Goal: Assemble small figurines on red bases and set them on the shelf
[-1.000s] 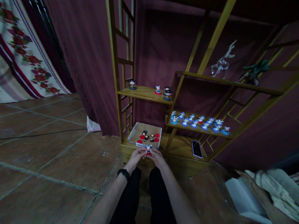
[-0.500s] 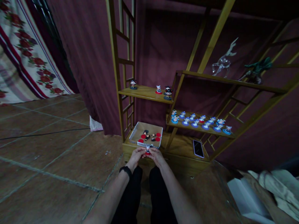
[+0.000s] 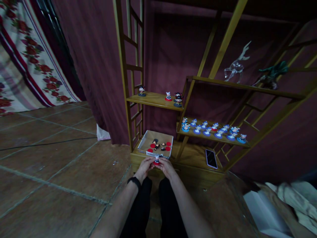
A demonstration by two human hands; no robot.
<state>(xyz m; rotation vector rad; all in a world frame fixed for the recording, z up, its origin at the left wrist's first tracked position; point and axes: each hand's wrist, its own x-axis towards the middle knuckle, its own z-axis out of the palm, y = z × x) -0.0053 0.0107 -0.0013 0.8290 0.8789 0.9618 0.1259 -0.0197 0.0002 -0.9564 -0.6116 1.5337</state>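
Observation:
Between my two hands is a small white-headed figurine [image 3: 157,159] on a red round base, held upright. My left hand [image 3: 146,165] pinches it from the left, and my right hand [image 3: 166,165] grips its other side. Just beyond my fingers sits a shallow cardboard box [image 3: 143,142] with white outer walls. Inside lie several dark-haired figurine parts [image 3: 157,146] and several red round bases [image 3: 153,145]. On the shelf above stand a white-headed figurine on a red base [image 3: 168,96] and a few dark-haired figurines [image 3: 178,99].
The wooden shelf unit [image 3: 153,100] fills the front. Rows of blue and white figurines [image 3: 207,131] stand on the right shelf, with a phone [image 3: 211,158] below. A clear deer ornament [image 3: 235,68] stands higher up. An open white box [image 3: 264,211] lies at lower right.
Both hands keep the figurine in nearly the same spot before the box. The whole view has shifted slightly; nothing has been put down or picked up.

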